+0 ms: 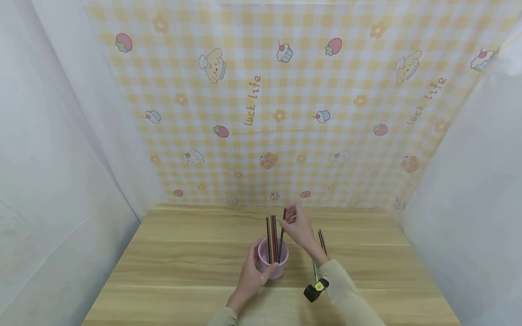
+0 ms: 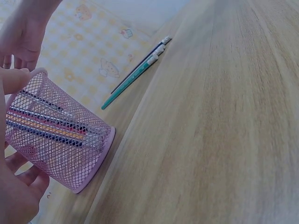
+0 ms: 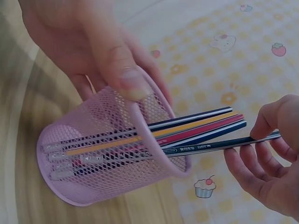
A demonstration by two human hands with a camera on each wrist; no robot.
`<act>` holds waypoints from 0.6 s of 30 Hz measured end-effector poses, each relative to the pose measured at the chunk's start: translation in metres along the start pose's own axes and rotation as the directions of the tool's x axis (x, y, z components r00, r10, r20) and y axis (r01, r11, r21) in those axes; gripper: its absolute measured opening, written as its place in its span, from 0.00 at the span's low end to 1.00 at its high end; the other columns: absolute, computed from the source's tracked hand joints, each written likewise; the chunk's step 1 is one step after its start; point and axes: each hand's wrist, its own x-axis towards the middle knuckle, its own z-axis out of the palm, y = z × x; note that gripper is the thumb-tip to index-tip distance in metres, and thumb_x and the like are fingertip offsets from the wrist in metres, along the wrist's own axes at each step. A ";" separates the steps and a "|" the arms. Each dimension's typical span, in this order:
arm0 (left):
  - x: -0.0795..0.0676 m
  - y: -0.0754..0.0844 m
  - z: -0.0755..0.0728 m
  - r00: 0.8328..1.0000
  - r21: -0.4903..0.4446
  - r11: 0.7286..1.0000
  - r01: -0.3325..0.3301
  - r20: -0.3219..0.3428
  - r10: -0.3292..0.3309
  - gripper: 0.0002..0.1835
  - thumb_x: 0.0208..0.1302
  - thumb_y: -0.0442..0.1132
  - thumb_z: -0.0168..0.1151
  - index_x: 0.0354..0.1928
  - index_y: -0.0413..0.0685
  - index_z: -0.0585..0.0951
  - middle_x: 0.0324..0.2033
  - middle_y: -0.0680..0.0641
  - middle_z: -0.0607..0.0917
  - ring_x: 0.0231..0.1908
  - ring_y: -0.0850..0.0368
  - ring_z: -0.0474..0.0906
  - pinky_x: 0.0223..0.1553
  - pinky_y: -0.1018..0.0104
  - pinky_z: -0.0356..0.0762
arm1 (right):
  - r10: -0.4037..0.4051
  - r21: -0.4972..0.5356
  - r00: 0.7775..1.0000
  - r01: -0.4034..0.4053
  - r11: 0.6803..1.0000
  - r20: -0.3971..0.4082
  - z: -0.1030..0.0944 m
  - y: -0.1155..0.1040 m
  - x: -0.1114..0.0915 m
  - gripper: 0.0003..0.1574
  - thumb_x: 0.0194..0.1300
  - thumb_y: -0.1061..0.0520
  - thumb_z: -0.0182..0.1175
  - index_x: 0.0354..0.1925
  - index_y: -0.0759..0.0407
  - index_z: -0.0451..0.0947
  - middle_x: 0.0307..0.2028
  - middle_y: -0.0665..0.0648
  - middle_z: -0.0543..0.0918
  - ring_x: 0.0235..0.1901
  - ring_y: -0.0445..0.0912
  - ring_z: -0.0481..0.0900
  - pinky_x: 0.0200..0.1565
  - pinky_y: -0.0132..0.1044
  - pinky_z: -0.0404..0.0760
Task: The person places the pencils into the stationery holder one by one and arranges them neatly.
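Note:
A pink mesh pencil cup (image 1: 278, 272) stands on the wooden table. My left hand (image 1: 249, 277) grips its side, with the thumb over the rim. Several pencils (image 3: 201, 122), striped dark and white, yellow and red, lean together inside the cup. Above the rim, my right hand (image 1: 300, 227) pinches the upper part of a dark pencil (image 3: 205, 148) between thumb and fingers. The lower end of that pencil is inside the cup, seen through the mesh in the right wrist view. In the left wrist view, the left thumb (image 2: 16, 80) rests at the rim.
Loose pencils (image 2: 131, 80), one green and others darker, lie on the table (image 1: 183, 267) to the right of the cup, partly hidden by the right forearm. A black device (image 1: 313, 292) with a yellow label is at the right sleeve. Behind stands a yellow checked backdrop (image 1: 285, 145).

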 end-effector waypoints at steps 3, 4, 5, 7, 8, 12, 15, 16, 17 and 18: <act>0.000 0.001 0.000 1.000 0.002 1.000 0.001 0.002 -0.001 0.45 0.60 0.40 0.73 0.74 0.38 0.58 0.69 0.37 0.71 0.69 0.38 0.69 0.74 0.45 0.65 | -0.004 -0.019 1.000 0.005 1.000 0.010 0.004 0.004 -0.002 0.22 0.56 0.71 0.64 0.49 0.64 0.71 0.39 0.63 0.80 0.33 0.47 0.81 0.31 0.29 0.88; 0.000 0.001 0.000 1.000 0.004 1.000 -0.005 0.002 0.005 0.45 0.61 0.40 0.73 0.74 0.37 0.58 0.69 0.36 0.72 0.69 0.37 0.69 0.74 0.44 0.65 | -0.006 -0.028 1.000 0.007 1.000 0.015 0.005 0.006 -0.003 0.22 0.56 0.71 0.64 0.49 0.64 0.71 0.39 0.63 0.80 0.33 0.47 0.81 0.32 0.30 0.87; 0.000 0.001 0.000 1.000 0.000 1.000 0.002 0.001 -0.002 0.45 0.61 0.40 0.73 0.74 0.37 0.58 0.69 0.37 0.72 0.69 0.38 0.69 0.74 0.45 0.66 | -0.006 -0.039 1.000 0.007 0.999 0.019 0.005 0.007 -0.003 0.22 0.56 0.71 0.64 0.49 0.64 0.71 0.38 0.62 0.80 0.33 0.47 0.81 0.33 0.30 0.87; 0.000 0.002 0.000 1.000 -0.009 1.000 0.010 0.001 -0.010 0.46 0.60 0.39 0.74 0.74 0.37 0.58 0.69 0.37 0.73 0.69 0.39 0.70 0.74 0.46 0.67 | -0.004 -0.058 1.000 0.006 0.998 0.029 0.007 0.009 -0.006 0.21 0.56 0.70 0.64 0.49 0.64 0.72 0.38 0.62 0.81 0.33 0.46 0.81 0.34 0.31 0.87; 0.000 0.002 0.000 1.000 -0.015 1.000 0.017 0.002 -0.017 0.46 0.60 0.39 0.74 0.74 0.37 0.58 0.69 0.38 0.73 0.69 0.41 0.70 0.74 0.47 0.66 | -0.006 -0.070 0.999 0.008 0.998 0.033 0.007 0.009 -0.007 0.21 0.56 0.70 0.64 0.48 0.64 0.72 0.38 0.62 0.81 0.33 0.46 0.81 0.36 0.31 0.88; 0.000 0.003 0.000 0.999 -0.027 0.999 0.032 0.000 -0.032 0.46 0.59 0.39 0.75 0.74 0.39 0.59 0.69 0.40 0.73 0.69 0.44 0.70 0.75 0.50 0.66 | -0.015 -0.098 0.999 0.020 0.995 0.049 0.007 0.010 -0.010 0.19 0.58 0.69 0.64 0.48 0.64 0.73 0.38 0.62 0.83 0.35 0.46 0.82 0.40 0.35 0.88; 0.000 0.003 0.001 1.000 -0.029 1.000 0.009 -0.004 -0.009 0.46 0.60 0.38 0.74 0.74 0.38 0.58 0.69 0.39 0.73 0.69 0.43 0.70 0.74 0.49 0.67 | -0.010 -0.097 0.999 0.015 0.995 0.054 0.006 0.011 -0.011 0.19 0.58 0.68 0.64 0.49 0.65 0.74 0.38 0.62 0.83 0.34 0.47 0.83 0.39 0.36 0.89; 0.000 0.002 0.001 1.000 -0.027 1.000 0.002 -0.005 -0.003 0.46 0.60 0.38 0.74 0.74 0.37 0.58 0.69 0.39 0.73 0.69 0.42 0.70 0.74 0.49 0.67 | -0.007 -0.094 0.999 0.012 0.995 0.053 0.005 0.012 -0.011 0.20 0.58 0.68 0.64 0.49 0.65 0.74 0.38 0.62 0.83 0.34 0.46 0.83 0.38 0.35 0.89; 0.000 0.002 0.001 1.000 -0.025 1.000 0.000 -0.006 0.000 0.46 0.60 0.38 0.74 0.74 0.37 0.58 0.69 0.39 0.73 0.70 0.42 0.70 0.74 0.49 0.67 | -0.008 -0.092 0.999 0.013 0.996 0.051 0.005 0.013 -0.010 0.20 0.58 0.68 0.64 0.49 0.65 0.74 0.38 0.62 0.84 0.33 0.47 0.83 0.38 0.36 0.89; 0.000 0.002 0.001 1.000 -0.023 1.000 -0.002 -0.006 0.002 0.46 0.60 0.38 0.74 0.74 0.36 0.58 0.69 0.39 0.73 0.70 0.42 0.70 0.74 0.48 0.66 | -0.015 -0.090 0.999 0.019 0.996 0.049 0.005 0.014 -0.010 0.19 0.58 0.68 0.64 0.49 0.65 0.74 0.37 0.62 0.84 0.33 0.47 0.83 0.37 0.35 0.89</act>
